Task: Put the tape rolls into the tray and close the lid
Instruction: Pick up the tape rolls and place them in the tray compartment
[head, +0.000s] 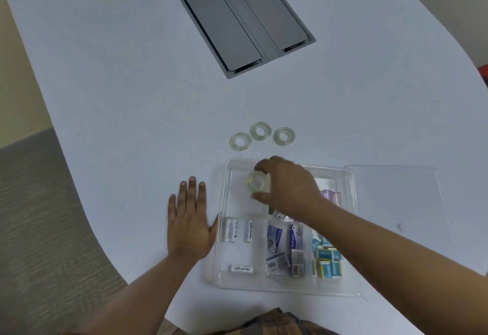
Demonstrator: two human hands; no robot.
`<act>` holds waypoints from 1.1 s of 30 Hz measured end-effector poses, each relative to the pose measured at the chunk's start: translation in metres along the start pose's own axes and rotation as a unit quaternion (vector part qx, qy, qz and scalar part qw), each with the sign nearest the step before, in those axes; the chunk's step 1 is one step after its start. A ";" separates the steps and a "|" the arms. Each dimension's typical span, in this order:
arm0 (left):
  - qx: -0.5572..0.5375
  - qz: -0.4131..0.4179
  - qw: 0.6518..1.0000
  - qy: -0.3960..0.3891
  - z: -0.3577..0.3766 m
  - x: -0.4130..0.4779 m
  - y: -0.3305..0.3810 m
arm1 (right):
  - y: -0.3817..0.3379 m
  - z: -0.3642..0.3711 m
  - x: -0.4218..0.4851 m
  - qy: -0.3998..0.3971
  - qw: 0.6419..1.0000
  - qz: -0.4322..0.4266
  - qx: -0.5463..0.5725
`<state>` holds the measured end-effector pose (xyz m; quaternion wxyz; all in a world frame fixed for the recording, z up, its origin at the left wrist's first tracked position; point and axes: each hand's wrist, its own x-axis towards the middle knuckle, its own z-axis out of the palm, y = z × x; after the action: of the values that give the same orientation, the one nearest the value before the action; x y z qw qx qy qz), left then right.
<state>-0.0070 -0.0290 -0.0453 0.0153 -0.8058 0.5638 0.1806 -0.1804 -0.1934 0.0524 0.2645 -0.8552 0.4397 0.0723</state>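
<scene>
Three clear tape rolls lie flat on the white table beyond the tray: a left roll [240, 141], a middle roll [260, 130] and a right roll [284, 136]. My right hand [287, 185] is shut on a fourth clear tape roll [257, 182] and holds it over the far left compartment of the clear plastic tray [216, 263]. My left hand [188, 218] rests flat and open on the table, its thumb touching the tray's left wall. The clear lid [396, 197] lies flat on the table to the right of the tray.
The tray's compartments hold white batteries [239, 230], small staple boxes [284, 250], blue-and-yellow packets [327, 258] and pinkish items partly hidden by my right arm. A grey cable hatch [241, 18] is set into the table farther away. The table edge curves along the left.
</scene>
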 end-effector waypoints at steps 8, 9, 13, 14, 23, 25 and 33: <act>0.013 0.000 1.000 -0.015 0.002 0.002 -0.001 | -0.011 0.030 0.008 -0.087 0.973 -0.085 -0.194; 0.013 0.001 1.000 -0.016 0.002 0.002 -0.002 | -0.012 0.033 0.008 -0.088 0.969 -0.095 -0.212; 0.005 0.012 1.000 -0.027 0.001 0.003 -0.004 | -0.012 0.039 0.008 -0.085 0.954 -0.112 -0.265; 0.003 0.014 0.999 -0.031 0.000 0.004 -0.004 | -0.010 0.040 0.008 -0.088 0.952 -0.115 -0.268; -0.019 0.033 0.996 -0.077 0.006 0.011 -0.015 | -0.001 0.013 0.017 -0.077 0.993 -0.062 -0.061; -0.024 0.032 0.996 -0.082 0.008 0.012 -0.017 | 0.006 0.000 0.024 -0.016 0.999 -0.033 0.006; -0.010 0.027 0.995 -0.092 0.008 0.011 -0.016 | 0.070 -0.021 0.072 0.086 0.971 0.157 0.156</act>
<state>0.0091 -0.0309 -0.0591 0.0540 -0.7706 0.5794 0.2598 -0.1947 -0.2888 0.0171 0.3414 -0.7265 0.5956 -0.0309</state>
